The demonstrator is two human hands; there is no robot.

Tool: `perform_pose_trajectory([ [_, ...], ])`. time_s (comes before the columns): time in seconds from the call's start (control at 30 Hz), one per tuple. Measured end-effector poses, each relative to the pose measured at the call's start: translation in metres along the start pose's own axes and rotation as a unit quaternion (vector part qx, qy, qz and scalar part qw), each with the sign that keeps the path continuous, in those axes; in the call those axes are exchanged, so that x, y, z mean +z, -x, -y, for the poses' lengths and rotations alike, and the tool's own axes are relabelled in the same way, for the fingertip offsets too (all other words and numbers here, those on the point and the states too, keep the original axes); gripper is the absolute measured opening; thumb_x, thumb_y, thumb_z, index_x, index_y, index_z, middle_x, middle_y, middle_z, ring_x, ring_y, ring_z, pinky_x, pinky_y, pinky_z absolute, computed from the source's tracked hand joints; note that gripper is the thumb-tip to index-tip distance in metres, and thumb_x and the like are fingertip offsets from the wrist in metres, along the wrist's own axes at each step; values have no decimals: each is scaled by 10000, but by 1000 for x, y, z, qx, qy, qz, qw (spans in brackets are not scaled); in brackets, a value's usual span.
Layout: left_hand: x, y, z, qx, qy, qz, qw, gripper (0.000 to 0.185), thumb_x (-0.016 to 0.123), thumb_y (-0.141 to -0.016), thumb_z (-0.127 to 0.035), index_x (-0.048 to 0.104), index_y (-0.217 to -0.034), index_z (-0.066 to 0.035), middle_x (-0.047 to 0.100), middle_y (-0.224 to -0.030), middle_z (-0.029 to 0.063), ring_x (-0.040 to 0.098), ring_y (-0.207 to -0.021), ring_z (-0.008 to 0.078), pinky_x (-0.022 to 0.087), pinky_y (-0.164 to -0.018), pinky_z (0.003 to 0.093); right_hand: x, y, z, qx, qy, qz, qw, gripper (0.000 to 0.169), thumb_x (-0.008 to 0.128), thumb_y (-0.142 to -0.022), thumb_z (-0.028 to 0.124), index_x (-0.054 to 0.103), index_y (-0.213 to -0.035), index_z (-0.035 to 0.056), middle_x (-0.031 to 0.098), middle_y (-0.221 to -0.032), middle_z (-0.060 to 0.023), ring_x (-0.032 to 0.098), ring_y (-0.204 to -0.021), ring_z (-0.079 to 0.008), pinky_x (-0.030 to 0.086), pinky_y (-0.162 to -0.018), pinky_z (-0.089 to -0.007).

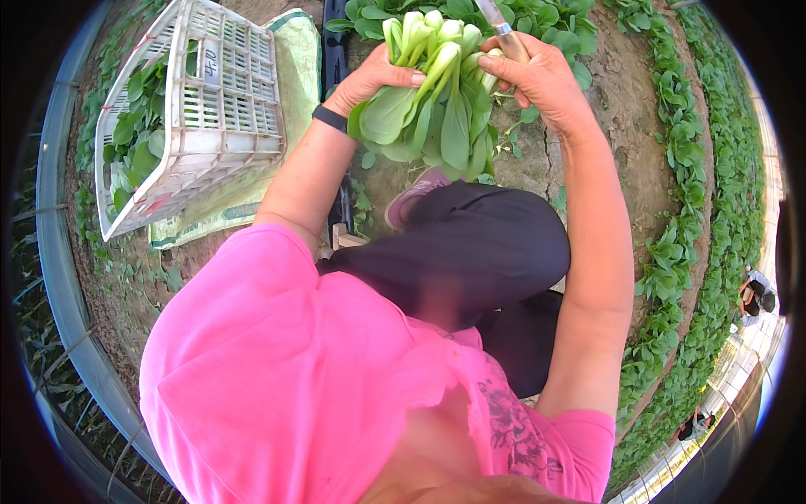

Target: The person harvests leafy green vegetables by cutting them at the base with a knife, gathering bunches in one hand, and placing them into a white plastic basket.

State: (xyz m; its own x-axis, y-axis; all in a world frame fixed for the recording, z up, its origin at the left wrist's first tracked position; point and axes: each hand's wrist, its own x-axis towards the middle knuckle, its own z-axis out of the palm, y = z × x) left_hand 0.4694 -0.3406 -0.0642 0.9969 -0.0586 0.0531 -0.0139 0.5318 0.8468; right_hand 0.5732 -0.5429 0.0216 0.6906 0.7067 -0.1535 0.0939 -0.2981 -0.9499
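Observation:
My left hand [384,74] is closed around the left side of a bunch of bok choy [434,107], whose pale stem ends point up and away from me and whose leaves hang towards my knee. At the right side of the bunch, my right hand [535,75] holds a knife [505,31] by its wooden handle and also pinches a pale stem with thumb and fingers. Only part of the metal blade shows, cut off by the top of the picture.
A white plastic crate [230,94] with leafy greens [138,135] stands at the left on a green-white woven sack [299,69]. Bok choy plants [567,31] grow ahead, with more rows [683,151] at the right. A black pipe [338,183] runs beside my foot. Other people [755,296] are far right.

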Motion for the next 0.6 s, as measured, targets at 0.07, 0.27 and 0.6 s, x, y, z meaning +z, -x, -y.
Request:
perform_pose_trajectory([
  [0.07,10,10,-6,18,58,15,998,728,733,-698,-141,411,-1338,-17,563,-1214,110,582,-1080,215,473,-952,353,6,-2,14,-10,18,1,1000,283,728,-801,286,645,-971,76,551,-715,48,508,-608,-18,340,-434,-164],
  [0.27,8,52,-20,40,177,41,983,714,711,-740,-198,397,-1358,-29,556,-1247,146,592,-1094,254,483,-961,394,50,3,71,-14,46,-22,999,243,717,-793,227,632,-926,43,529,-663,27,471,-537,-36,342,-423,-187],
  [0.6,4,118,-53,101,149,-36,983,518,670,-802,-75,478,-1282,-39,594,-1168,85,599,-1037,177,485,-910,326,138,1,78,-128,233,-123,956,252,695,-828,229,571,-938,38,606,-719,-30,559,-567,-114,438,-503,-266],
])
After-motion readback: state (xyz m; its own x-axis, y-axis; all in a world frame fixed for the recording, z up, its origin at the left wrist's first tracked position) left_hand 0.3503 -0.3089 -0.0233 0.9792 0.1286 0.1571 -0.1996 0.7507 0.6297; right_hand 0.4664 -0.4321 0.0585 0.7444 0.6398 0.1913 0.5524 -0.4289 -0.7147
